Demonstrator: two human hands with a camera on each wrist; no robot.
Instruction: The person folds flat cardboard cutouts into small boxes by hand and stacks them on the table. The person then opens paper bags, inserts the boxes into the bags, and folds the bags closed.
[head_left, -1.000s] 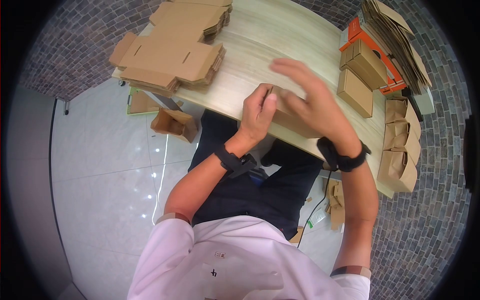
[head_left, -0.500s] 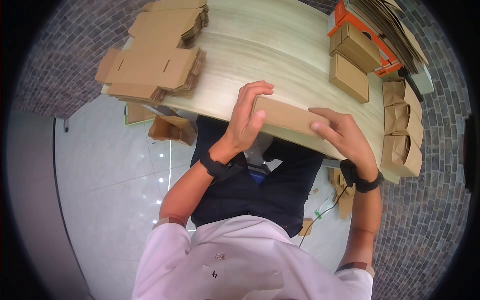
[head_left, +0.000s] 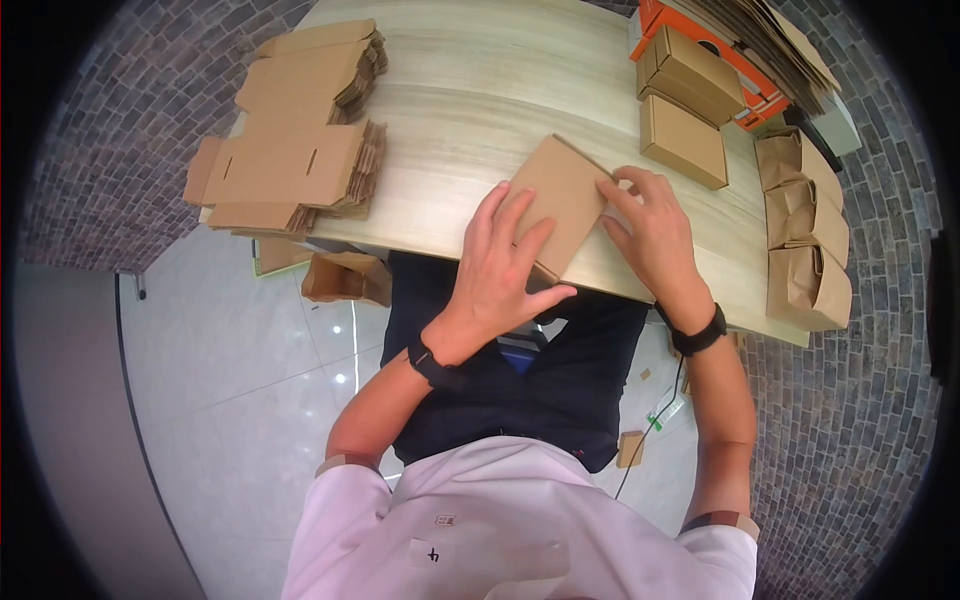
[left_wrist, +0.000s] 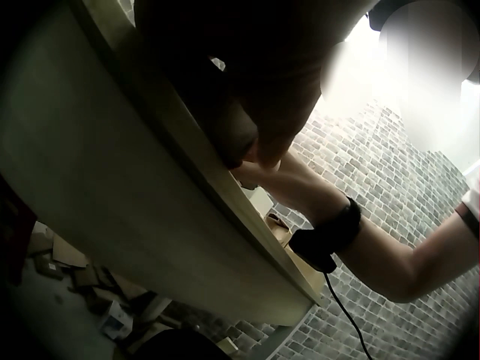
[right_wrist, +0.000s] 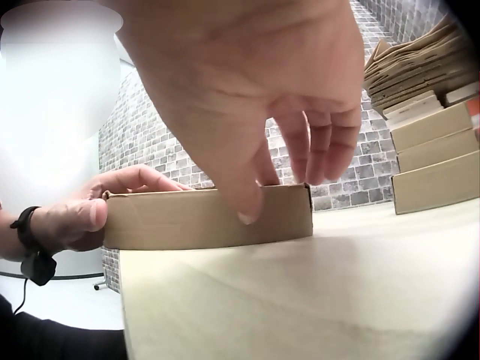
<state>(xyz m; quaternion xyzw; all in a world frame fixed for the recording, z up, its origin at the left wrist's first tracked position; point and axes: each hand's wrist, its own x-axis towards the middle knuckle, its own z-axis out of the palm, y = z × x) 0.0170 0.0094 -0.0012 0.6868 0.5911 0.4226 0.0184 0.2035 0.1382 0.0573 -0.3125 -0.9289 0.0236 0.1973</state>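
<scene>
A closed flat cardboard box [head_left: 568, 205] lies at the table's near edge, turned at an angle. My left hand [head_left: 492, 268] rests on its left part with fingers spread and straight, the thumb off its near corner. At its right edge, my right hand [head_left: 655, 235] has bent fingers. The right wrist view shows the box's side [right_wrist: 187, 221] with the right thumb against it and the fingers bent over the top edge and corner; my left hand [right_wrist: 75, 221] is at the other end. In the left wrist view the left hand [left_wrist: 262, 75] is mostly dark.
Flattened cardboard blanks [head_left: 285, 140] are stacked on the table's left. Two closed boxes [head_left: 685, 140] stand at the right, before an orange box [head_left: 655, 15]. Paper bags [head_left: 808, 285] line the right edge. An open paper bag [head_left: 345, 278] stands below the left side.
The box has gone from standing on its narrow side to lying flat and angled. My left hand has moved onto its top, and the right hand has shifted to its right edge.
</scene>
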